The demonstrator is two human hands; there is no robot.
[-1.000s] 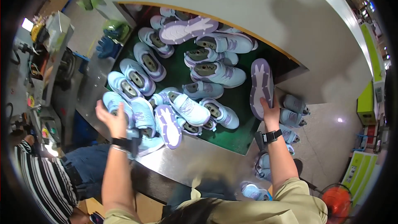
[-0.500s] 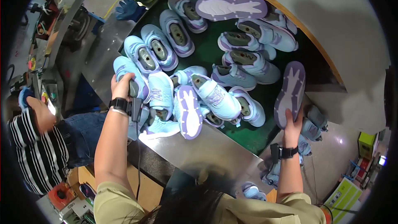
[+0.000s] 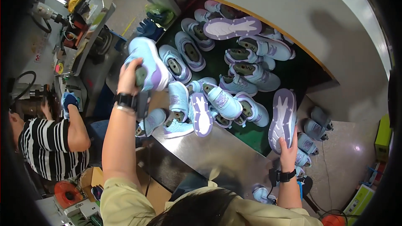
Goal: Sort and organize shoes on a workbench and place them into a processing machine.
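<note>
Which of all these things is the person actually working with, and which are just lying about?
In hand:
- left hand lifting a light blue shoe
- right hand gripping a shoe held sole-up

Lying about:
- pile of shoes on the green belt
- grey shoes on the floor
- blue gloves
- machines beside a co-worker in a striped shirt

Light-blue shoe (image 3: 146, 62) now lifted off the pile in left hand (image 3: 129, 75), apparently by its heel.

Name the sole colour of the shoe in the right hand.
Lilac with a white centre on the shoe, head view.
</note>
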